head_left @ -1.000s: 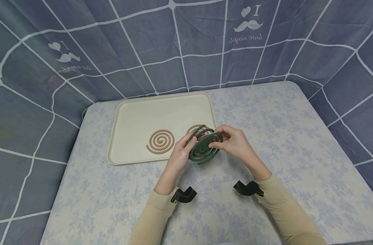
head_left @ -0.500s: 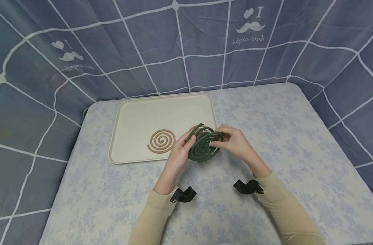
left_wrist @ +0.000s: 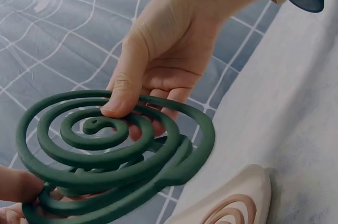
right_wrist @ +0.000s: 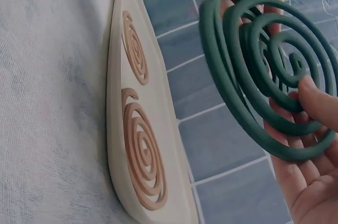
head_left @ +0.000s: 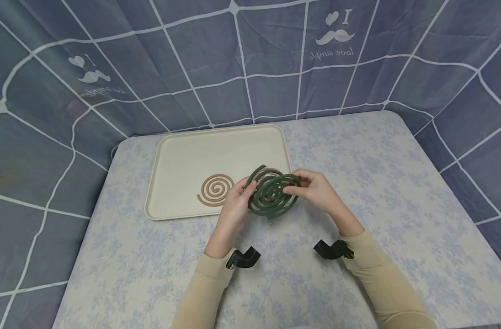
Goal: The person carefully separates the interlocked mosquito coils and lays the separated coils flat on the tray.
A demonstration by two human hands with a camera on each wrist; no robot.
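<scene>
Green mosquito coils point(head_left: 271, 214), at least two overlapping layers, are held between both hands above the tray's front right corner. My left hand point(head_left: 233, 208) pinches their left edge, thumb on top. From the right, my right hand point(head_left: 318, 192) pinches them with its thumb near the middle of the upper spiral, as the right wrist view shows. In the left wrist view the upper green spiral point(left_wrist: 24, 142) lies tilted over the lower one, and the two stand partly apart. How far they interlock cannot be told.
A cream tray point(head_left: 184, 155) lies on the floral cloth point(head_left: 357, 151). Two brown mosquito coils rest in it: the left coil point(head_left: 216, 188) shows fully, while the green ones mostly cover the right coil point(head_left: 271, 170) in the head view. A checked curtain point(head_left: 271, 50) hangs behind.
My left hand has moved slightly left, and the green coils look more spread, with wider gaps between their rings. My right hand stays nearly in place. The brown coils have not moved.
</scene>
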